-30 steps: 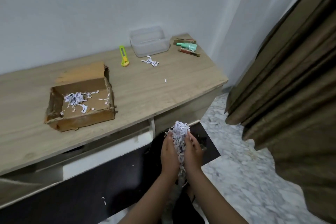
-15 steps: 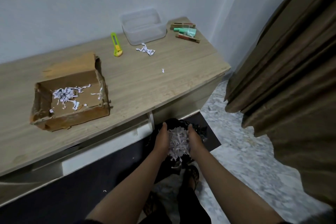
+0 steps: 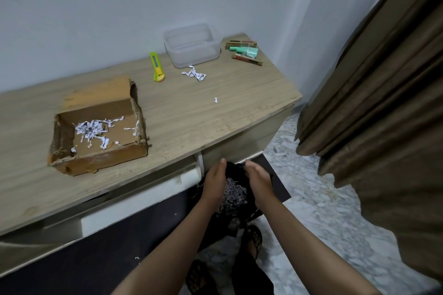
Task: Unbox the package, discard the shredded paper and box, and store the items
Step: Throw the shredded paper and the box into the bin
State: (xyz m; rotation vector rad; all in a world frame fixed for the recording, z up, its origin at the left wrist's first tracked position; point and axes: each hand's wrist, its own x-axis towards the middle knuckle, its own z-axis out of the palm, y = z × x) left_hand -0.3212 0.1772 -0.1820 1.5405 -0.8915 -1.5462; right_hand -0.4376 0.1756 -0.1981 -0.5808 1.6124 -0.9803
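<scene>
My left hand [image 3: 214, 184] and my right hand [image 3: 258, 183] hang low in front of the desk, fingers straight, on either side of a wad of shredded paper [image 3: 233, 195] lying in a black bag [image 3: 236, 170]. An open cardboard box [image 3: 96, 148] sits on the desk [image 3: 191, 112] at the left, with some paper shreds [image 3: 92, 129] left inside. A small tuft of shreds [image 3: 194, 74] lies near a clear plastic container [image 3: 191, 45]. The unpacked items, a green tube and two flat brown sticks [image 3: 244, 51], lie at the desk's back right.
A yellow-green box cutter [image 3: 157, 67] lies beside the container. A brown curtain [image 3: 371, 103] hangs at the right over a marble floor [image 3: 311, 211]. A white drawer front [image 3: 134, 203] sits below the desk edge. My sandalled feet [image 3: 251, 242] stand below.
My hands went down from chest height into the black bag and moved apart, letting the paper wad go; it now lies loose between them. The view tilted down slightly.
</scene>
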